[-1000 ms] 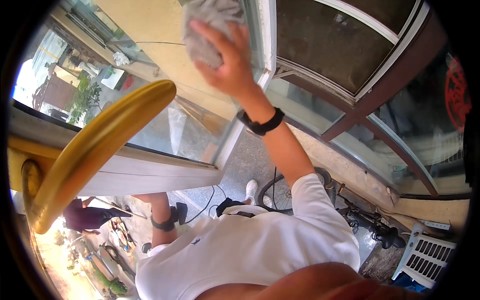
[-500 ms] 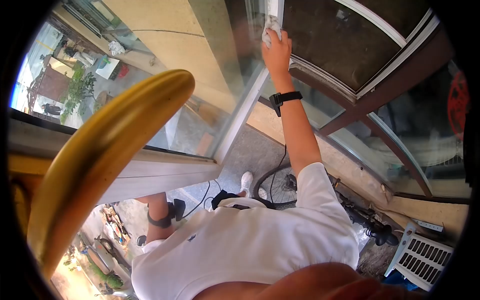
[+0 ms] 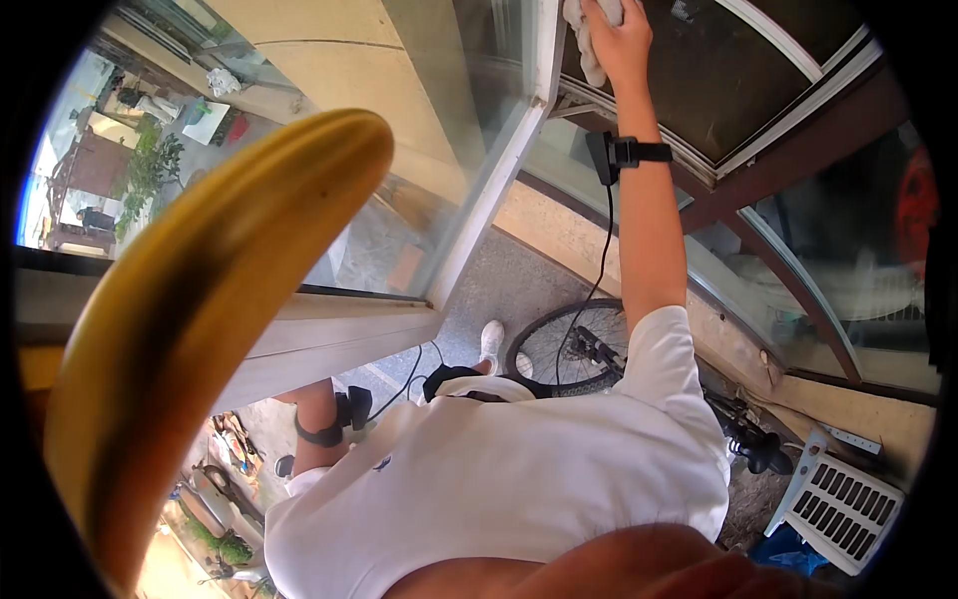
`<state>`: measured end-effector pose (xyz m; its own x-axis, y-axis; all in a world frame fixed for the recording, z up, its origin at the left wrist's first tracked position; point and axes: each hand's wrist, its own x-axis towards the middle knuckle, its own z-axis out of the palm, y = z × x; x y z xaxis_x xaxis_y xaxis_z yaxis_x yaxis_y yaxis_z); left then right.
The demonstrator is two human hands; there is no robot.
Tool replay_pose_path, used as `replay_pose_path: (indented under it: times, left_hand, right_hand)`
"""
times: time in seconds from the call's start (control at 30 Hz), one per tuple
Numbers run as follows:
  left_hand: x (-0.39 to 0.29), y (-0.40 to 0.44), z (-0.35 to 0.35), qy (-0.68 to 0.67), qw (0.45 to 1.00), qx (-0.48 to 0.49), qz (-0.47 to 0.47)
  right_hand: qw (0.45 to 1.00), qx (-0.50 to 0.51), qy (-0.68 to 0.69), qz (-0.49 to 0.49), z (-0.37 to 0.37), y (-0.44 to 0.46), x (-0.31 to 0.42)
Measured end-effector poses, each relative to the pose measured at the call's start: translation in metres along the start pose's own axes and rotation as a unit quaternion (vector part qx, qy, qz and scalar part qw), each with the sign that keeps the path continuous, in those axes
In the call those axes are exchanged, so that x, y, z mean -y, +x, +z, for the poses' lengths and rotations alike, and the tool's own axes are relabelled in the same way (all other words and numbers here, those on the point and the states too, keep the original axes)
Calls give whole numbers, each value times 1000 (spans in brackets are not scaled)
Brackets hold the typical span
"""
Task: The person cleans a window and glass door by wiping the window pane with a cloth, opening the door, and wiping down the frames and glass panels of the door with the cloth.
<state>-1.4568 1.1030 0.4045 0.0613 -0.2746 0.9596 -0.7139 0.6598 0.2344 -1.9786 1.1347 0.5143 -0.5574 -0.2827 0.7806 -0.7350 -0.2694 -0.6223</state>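
My right hand [image 3: 623, 48], at the top of the view, is closed around a crumpled pale grey cloth [image 3: 592, 58]. Just left of the cloth runs the white window frame [image 3: 547, 50] of the open glass sash; behind it is a dark window pane [image 3: 689, 90]. Whether the cloth touches either surface, I cannot tell. A black band with a small device [image 3: 624, 152] sits on my right wrist. My left forearm [image 3: 317, 424] wears a similar black strap, and the left hand is hidden behind the white lower rail [image 3: 329, 349] of the sash.
A large gold-coloured curved handle [image 3: 230, 260] fills the left foreground. Below the arm lie a bicycle wheel [image 3: 569, 349] and a black cable [image 3: 607, 240]. At lower right stands a white slatted unit [image 3: 843, 509]. Brown-framed panes [image 3: 788, 250] line the right side.
My right hand has moved right and slightly up with the cloth, off the white frame's edge. The view has shifted slightly. The left forearm stays about where it was.
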Motion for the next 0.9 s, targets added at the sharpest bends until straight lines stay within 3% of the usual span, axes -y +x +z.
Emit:
replay_pose_path:
  times: [0.1, 0.2, 0.27, 0.37, 0.43, 0.6, 0.67, 0.73, 0.83, 0.9]
  left_hand:
    - [-1, 3, 1, 2, 1000, 1, 6]
    - [-1, 6, 2, 5, 1000, 1, 10]
    - [-3, 8, 2, 3, 1000, 1, 13]
    - [-5, 9, 2, -1, 1000, -1, 13]
    - [-7, 10, 2, -3, 1000, -5, 17]
    - [-8, 9, -4, 4, 1000, -3, 17]
    - [-8, 8, -3, 8, 1000, -3, 15]
    - [-8, 10, -3, 9, 1000, -2, 16]
    - [-7, 11, -5, 12, 1000, -1, 22]
    - [-7, 12, -6, 18, 1000, -1, 25]
  right_hand:
    - [998, 17, -62, -11, 29, 2, -17]
    - [994, -41, -106, -1, 50, -35, -62]
    - [989, -47, -131, 56, 53, -74, -111]
    - [942, 106, -216, 233, 42, -147, -161]
    - [918, 125, -135, 352, 24, -175, -185]
    - [923, 145, -177, 309, 11, -185, -157]
    - [960, 107, -172, 192, 23, -176, -127]
    - [962, 127, -171, 171, 35, -169, -114]
    - [940, 185, -246, 147, 50, -161, -109]
    - [883, 250, -328, 224, 50, -148, -98]
